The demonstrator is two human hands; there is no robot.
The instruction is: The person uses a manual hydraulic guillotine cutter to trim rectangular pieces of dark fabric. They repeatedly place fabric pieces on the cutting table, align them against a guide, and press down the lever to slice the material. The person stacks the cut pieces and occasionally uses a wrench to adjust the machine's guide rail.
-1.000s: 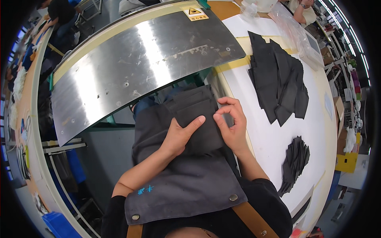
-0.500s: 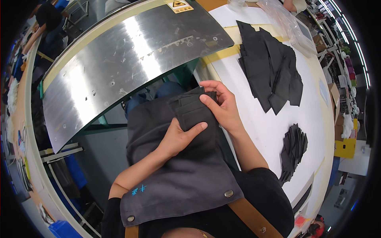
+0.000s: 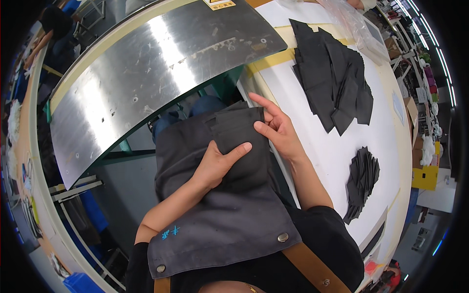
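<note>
A stack of dark grey fabric pieces (image 3: 239, 132) lies on the grey apron (image 3: 220, 215) over my lap. My left hand (image 3: 217, 163) presses flat on the stack's lower part, fingers pointing right. The fingers of my right hand (image 3: 276, 129) are apart and pinch the stack's right edge, beside the white table's rim (image 3: 259, 90).
A curved shiny metal plate (image 3: 146, 73) spans the upper left. On the white table (image 3: 391, 146) lie a large pile of black fabric pieces (image 3: 337, 78), a smaller fanned black stack (image 3: 364, 178) and a clear plastic bag (image 3: 356, 24). Another person (image 3: 53, 34) is at far upper left.
My right hand has slid from the stack's top edge down to its right side. The view has shifted slightly; my left hand stays pressed on the stack.
</note>
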